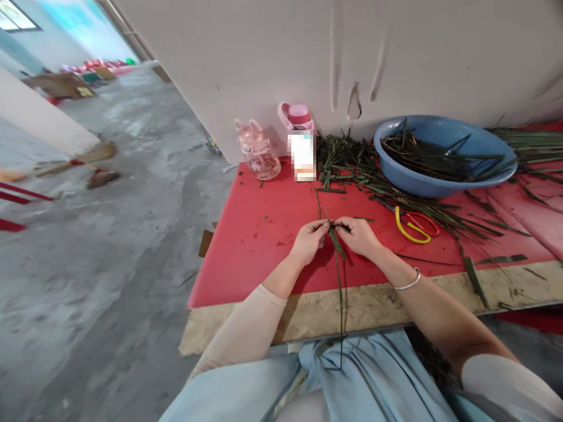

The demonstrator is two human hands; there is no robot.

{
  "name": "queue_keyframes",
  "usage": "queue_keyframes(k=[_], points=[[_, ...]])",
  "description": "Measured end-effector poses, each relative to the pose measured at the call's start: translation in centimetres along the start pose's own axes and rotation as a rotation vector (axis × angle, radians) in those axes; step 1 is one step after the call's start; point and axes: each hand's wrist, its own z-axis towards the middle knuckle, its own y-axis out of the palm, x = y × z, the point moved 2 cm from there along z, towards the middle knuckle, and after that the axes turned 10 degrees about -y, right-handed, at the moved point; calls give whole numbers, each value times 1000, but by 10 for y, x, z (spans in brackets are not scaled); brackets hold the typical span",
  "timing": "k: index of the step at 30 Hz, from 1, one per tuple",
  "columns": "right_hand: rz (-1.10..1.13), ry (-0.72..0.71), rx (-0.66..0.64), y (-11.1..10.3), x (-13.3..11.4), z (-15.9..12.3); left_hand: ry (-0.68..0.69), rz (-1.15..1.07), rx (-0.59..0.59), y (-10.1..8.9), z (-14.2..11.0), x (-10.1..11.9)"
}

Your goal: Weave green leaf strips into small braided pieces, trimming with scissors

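Note:
Both hands meet over the red table covering (259, 246), pinching a small bundle of green leaf strips (338, 245) between them. My left hand (310, 239) closes thumb and fingertips on the left side of the strips. From the right, my right hand (358, 235) grips them the same way, its fingertips nearly touching the left ones. One long thin strip hangs from the bundle past the table's front edge onto the light blue apron (352, 375). Another thin strip runs up behind the fingers. The exact crossing of the strips is hidden by the fingertips.
Scissors with yellow and red handles (412, 225) lie right of my hands. Behind them stands a blue basin (440, 186) holding long leaves. Cut leaf pieces (341, 153) are heaped beside it. A pink clear bottle (259, 153) and a pink-lidded bottle (299, 114) stand by the wall.

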Motion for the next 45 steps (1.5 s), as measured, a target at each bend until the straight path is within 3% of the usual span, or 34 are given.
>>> queue_keyframes(k=[4,12,22,45], points=[[89,-4,69,-7,2,2,10,-61,-102,1,-1,1],[207,-30,96,-7,1,2,25,-112,-46,5,-2,0],[67,-136,58,-14,-4,0,-15,-112,-100,5,-4,3],[27,-77,107,-3,-3,-2,25,-120,-44,3,0,-1]])
